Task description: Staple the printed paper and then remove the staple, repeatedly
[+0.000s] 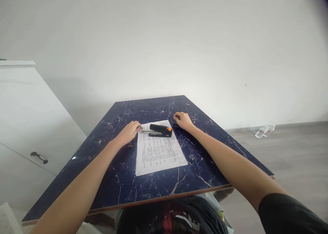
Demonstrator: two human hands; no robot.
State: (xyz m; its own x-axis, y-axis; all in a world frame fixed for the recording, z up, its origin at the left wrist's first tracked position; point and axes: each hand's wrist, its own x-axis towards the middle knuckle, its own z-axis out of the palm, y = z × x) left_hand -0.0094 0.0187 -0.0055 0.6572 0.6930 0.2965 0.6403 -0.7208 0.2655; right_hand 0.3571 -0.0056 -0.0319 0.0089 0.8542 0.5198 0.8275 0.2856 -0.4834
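A black stapler [161, 130] with an orange tab lies on the far end of a printed white sheet of paper [159, 151] on a dark blue marble-patterned table [120, 182]. My left hand [130, 131] rests at the sheet's far left corner, fingers curled and pinched at the stapler's metal end. My right hand [182, 120] sits on the table just beyond the sheet's far right corner, fingers curled; I cannot make out whether it holds anything.
A white cabinet [28, 124] with a dark handle stands to the left of the table. A plain white wall is behind. A clear plastic bottle [264, 130] lies on the grey floor at the right, by the wall.
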